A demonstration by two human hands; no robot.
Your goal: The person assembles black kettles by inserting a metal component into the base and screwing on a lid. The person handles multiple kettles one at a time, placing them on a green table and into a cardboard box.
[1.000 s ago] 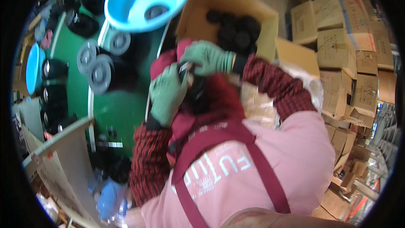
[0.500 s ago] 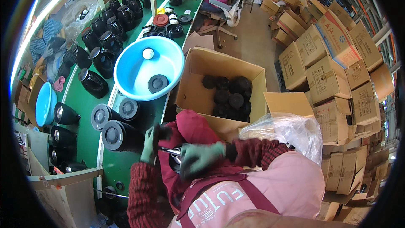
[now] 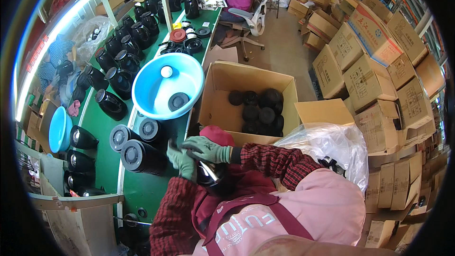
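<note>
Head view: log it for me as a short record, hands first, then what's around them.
left hand: green glove, beside a shiny black pot; grip unclear
right hand: green glove, at the pot; grip unclear
table: green; three black cylinders near the left hand
tub: blue, on the table; white round piece and dark disc inside
box: open cardboard; black round parts inside
</note>
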